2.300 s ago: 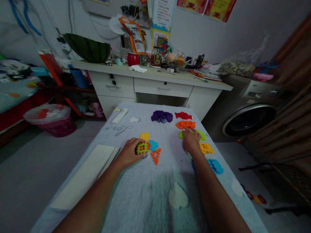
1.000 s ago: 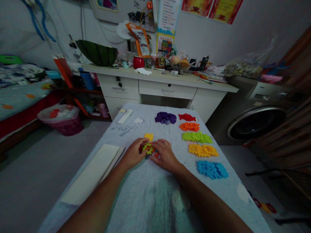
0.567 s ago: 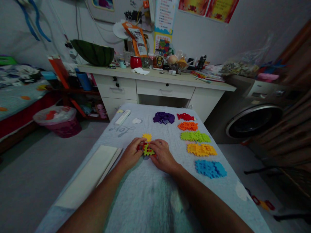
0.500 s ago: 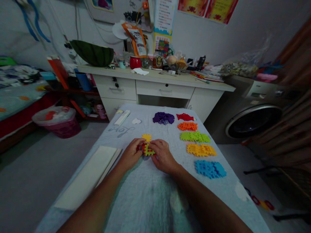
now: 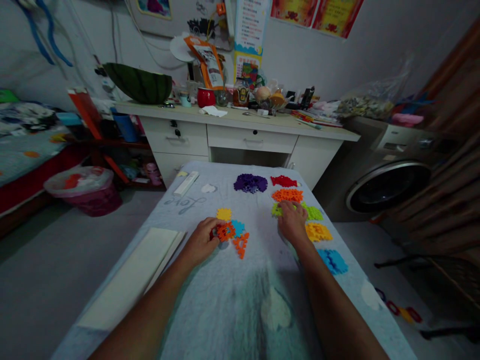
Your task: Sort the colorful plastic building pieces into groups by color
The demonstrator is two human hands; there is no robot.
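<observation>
My left hand (image 5: 200, 243) is closed on a small cluster of interlocking plastic tiles, with an orange tile (image 5: 226, 231) on top. A blue tile (image 5: 237, 227), an orange piece (image 5: 240, 244) and a yellow tile (image 5: 224, 214) lie just beside it on the cloth-covered table (image 5: 232, 310). My right hand (image 5: 292, 224) lies with its fingers stretched flat on the green pile (image 5: 314, 213). Sorted piles run along the right side: purple (image 5: 250, 183), red (image 5: 283, 181), orange (image 5: 287, 195), yellow (image 5: 318, 232) and blue (image 5: 333, 261).
A flat white board (image 5: 131, 280) lies along the table's left edge and a white tube (image 5: 185, 183) at its far left. Beyond stand a cluttered desk (image 5: 243, 137), a washing machine (image 5: 386, 185) on the right and a pink bin (image 5: 80, 189) on the floor.
My right hand left the cluster and moved right to the green pile. The green tile that topped the cluster is gone from it; an orange tile shows on top.
</observation>
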